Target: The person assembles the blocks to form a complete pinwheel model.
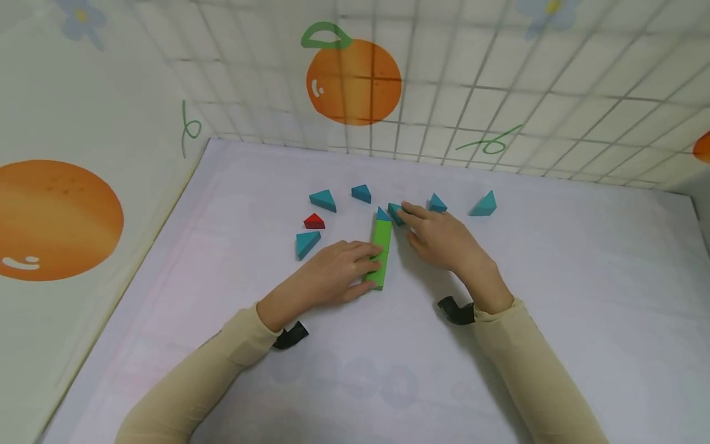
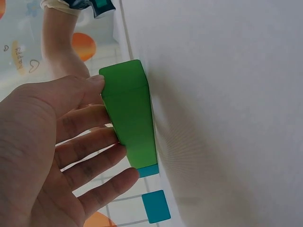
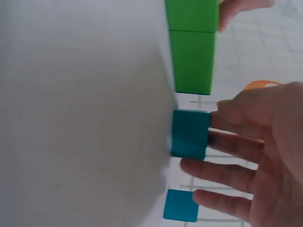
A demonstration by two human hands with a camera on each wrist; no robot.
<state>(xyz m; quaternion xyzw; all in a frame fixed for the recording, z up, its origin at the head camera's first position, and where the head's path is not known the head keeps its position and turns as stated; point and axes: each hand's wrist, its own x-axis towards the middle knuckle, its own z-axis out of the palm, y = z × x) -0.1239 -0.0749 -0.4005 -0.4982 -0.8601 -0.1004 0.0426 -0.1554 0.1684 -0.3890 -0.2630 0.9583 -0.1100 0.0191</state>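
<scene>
Two green blocks lie end to end in a row, with a small blue triangular block at their far end. My left hand rests along their left side, its thumb at the near end and its fingers spread and fairly straight. Just right of the row's far end, the right hand touches a teal triangular block with extended fingertips. Another blue triangular block lies just beyond that hand, partly hidden by it.
Left of the row lie a red triangular block and blue ones, with a further blue block at the back. A teal block stands at the right. A gridded wall panel borders the table's back.
</scene>
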